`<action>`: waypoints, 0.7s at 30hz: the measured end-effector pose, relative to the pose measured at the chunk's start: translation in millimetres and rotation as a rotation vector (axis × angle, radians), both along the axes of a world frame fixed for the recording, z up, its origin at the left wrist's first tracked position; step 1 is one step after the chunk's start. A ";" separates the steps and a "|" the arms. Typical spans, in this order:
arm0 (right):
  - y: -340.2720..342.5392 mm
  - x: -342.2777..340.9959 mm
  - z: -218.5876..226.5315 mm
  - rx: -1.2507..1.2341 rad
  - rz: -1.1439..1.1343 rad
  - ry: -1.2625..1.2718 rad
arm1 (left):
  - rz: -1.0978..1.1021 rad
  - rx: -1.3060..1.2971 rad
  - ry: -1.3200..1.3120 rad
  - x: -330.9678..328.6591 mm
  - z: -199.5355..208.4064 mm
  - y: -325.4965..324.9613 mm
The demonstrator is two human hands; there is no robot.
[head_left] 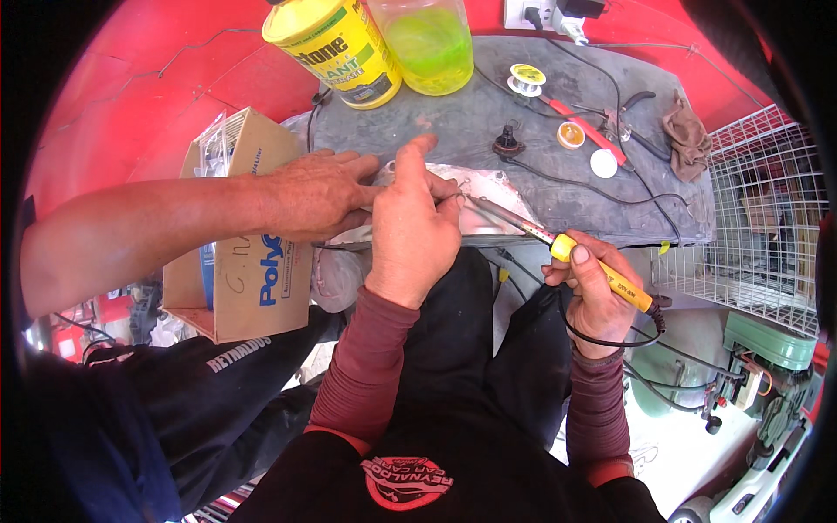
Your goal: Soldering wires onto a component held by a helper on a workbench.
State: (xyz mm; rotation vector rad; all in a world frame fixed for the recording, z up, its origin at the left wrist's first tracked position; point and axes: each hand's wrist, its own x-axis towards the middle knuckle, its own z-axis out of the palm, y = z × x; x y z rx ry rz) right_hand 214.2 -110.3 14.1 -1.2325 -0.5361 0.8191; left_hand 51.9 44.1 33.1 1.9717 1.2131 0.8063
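In my right hand [602, 296] is a soldering iron [602, 272] with a yellow handle, its metal shaft slanting up and left. The iron's tip is close to the fingertips of my left hand [414, 231], which pinch what looks like a thin wire [462, 188]. Both work over a shiny silver sheet [501, 196] on the dark bench top. From the left, another person's hand [314, 192] reaches in, its fingers on the sheet beside my left hand. My left fingers hide part of the work.
On the grey bench [558, 200] are a black connector with a cable [506, 142], a solder spool [526, 80], an amber flux tin [570, 134], pliers [645, 144] and a brown rag [686, 139]. Yellow bottle [340, 57] and green-liquid container [429, 52] stand behind. A cardboard box [235, 301] is left.
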 end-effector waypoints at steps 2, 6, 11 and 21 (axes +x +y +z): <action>-0.8 -0.6 1.0 -0.004 -0.002 0.009 | -0.002 -0.004 -0.003 -0.1 0.0 -0.3; -1.2 -1.7 -0.1 0.004 -0.014 0.019 | -0.003 0.013 -0.009 -1.1 -0.5 -0.6; -1.2 -2.5 0.4 0.000 -0.022 0.007 | -0.003 -0.006 -0.019 -0.7 -0.7 -1.0; 4.2 -1.6 15.1 -0.087 -0.019 -0.034 | -0.002 -0.032 -0.225 -4.2 -13.6 -5.8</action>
